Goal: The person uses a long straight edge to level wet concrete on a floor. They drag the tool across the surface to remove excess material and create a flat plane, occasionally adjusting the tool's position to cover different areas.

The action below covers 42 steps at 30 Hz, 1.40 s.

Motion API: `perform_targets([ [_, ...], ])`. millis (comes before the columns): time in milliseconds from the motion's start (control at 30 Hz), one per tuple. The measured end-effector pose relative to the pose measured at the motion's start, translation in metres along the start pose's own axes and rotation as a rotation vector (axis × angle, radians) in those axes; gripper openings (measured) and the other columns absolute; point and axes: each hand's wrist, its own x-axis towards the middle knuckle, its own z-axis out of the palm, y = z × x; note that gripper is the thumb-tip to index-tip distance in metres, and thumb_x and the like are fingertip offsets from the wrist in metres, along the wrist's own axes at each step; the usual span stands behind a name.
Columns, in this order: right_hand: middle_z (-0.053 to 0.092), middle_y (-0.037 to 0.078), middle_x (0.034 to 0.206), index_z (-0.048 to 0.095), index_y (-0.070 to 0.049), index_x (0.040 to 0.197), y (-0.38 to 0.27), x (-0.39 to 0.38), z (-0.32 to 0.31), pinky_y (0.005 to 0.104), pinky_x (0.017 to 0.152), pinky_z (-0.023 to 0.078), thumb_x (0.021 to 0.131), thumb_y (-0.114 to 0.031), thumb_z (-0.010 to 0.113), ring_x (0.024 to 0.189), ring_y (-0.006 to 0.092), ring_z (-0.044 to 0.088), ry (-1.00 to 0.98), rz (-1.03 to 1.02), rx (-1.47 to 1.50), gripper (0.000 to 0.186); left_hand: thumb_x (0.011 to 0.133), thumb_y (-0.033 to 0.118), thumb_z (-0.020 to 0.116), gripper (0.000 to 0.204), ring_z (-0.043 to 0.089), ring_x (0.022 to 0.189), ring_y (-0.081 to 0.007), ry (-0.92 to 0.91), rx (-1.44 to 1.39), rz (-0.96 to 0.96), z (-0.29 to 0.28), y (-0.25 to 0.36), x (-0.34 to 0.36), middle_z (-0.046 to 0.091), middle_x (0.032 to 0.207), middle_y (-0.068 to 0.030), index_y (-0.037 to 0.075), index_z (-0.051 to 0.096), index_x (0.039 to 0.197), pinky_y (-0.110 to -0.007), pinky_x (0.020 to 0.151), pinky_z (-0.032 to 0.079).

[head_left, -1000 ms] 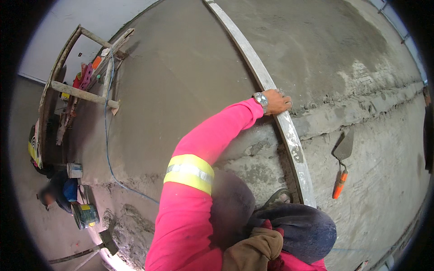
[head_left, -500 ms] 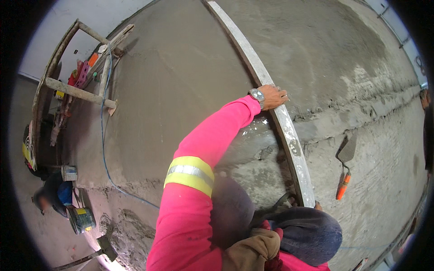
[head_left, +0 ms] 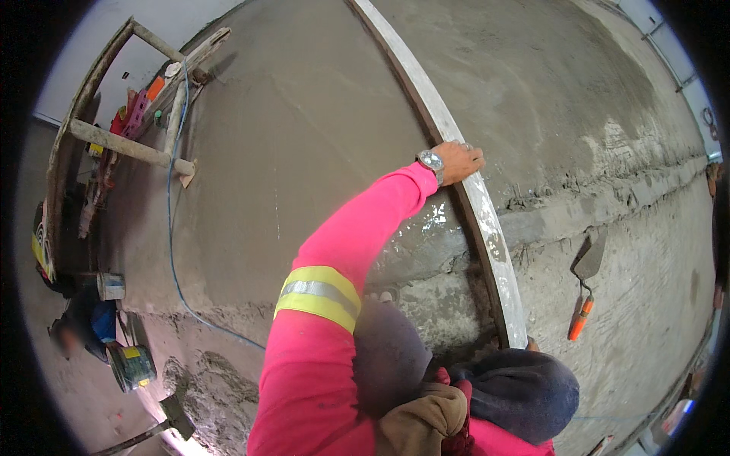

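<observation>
Around you spreads a grey cement floor (head_left: 304, 114), smooth ahead and rougher near you, with a pale wall (head_left: 186, 23) beyond a stained frame (head_left: 122, 144) on your left and bright light (head_left: 195, 448) falling at lower left.

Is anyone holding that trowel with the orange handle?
No, the trowel lies on the grey surface with nobody touching it.

Trowel (head_left: 591, 261) right of bar (head_left: 487, 220), buckets (head_left: 134, 368) left
</observation>
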Motion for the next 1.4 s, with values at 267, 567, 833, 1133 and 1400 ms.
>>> perform_targets([
  [267,0.06,0.022,0.095,0.053,-0.002,0.111,-0.014,0.02,0.001,0.0417,0.078,0.047,0.061,-0.018,0.074,0.09,0.0407,0.06,-0.015,-0.021,-0.016,0.057,0.082,0.011,0.052,0.021,0.062,0.09,-0.0254,0.079,0.033,0.012,0.01,-0.005,-0.008,0.055,0.101,-0.0088,0.007,0.054,0.103,-0.037,0.077,0.051],
  [567,0.061,0.022,0.095,0.054,-0.002,0.111,-0.021,0.024,-0.006,0.0413,0.078,0.047,0.061,-0.019,0.074,0.09,0.0404,0.06,-0.029,-0.011,-0.036,0.057,0.084,0.012,0.051,0.02,0.061,0.095,-0.0242,0.017,0.018,-0.007,0.004,0.002,-0.004,0.056,0.101,-0.0079,0.007,0.056,0.103,-0.038,0.077,0.051],
  [833,0.061,0.023,0.095,0.054,-0.002,0.11,-0.027,0.02,-0.007,0.0409,0.078,0.047,0.061,-0.019,0.075,0.089,0.0401,0.061,-0.029,-0.009,-0.034,0.057,0.084,0.013,0.052,0.021,0.061,0.097,-0.024,-0.044,0.014,-0.018,0.003,0.005,-0.006,0.056,0.101,-0.0076,0.007,0.057,0.103,-0.038,0.077,0.051],
  [1133,0.062,0.023,0.094,0.054,-0.002,0.11,-0.028,0.015,-0.002,0.0405,0.078,0.047,0.061,-0.02,0.075,0.089,0.0398,0.061,-0.063,-0.032,-0.03,0.056,0.084,0.015,0.052,0.018,0.063,0.089,-0.0227,-0.005,0.018,-0.075,0.01,-0.005,-0.014,0.056,0.095,-0.0065,0.007,0.057,0.099,-0.039,0.071,0.052],
  [1400,0.062,0.023,0.094,0.054,-0.002,0.11,-0.033,0.019,0.001,0.0401,0.078,0.048,0.061,-0.02,0.075,0.089,0.0395,0.062,-0.093,-0.051,-0.041,0.056,0.084,0.012,0.052,0.019,0.062,0.095,-0.0232,0.009,0.01,-0.14,0.006,-0.017,-0.024,0.056,0.103,-0.0072,0.007,0.056,0.103,-0.039,0.074,0.051],
])
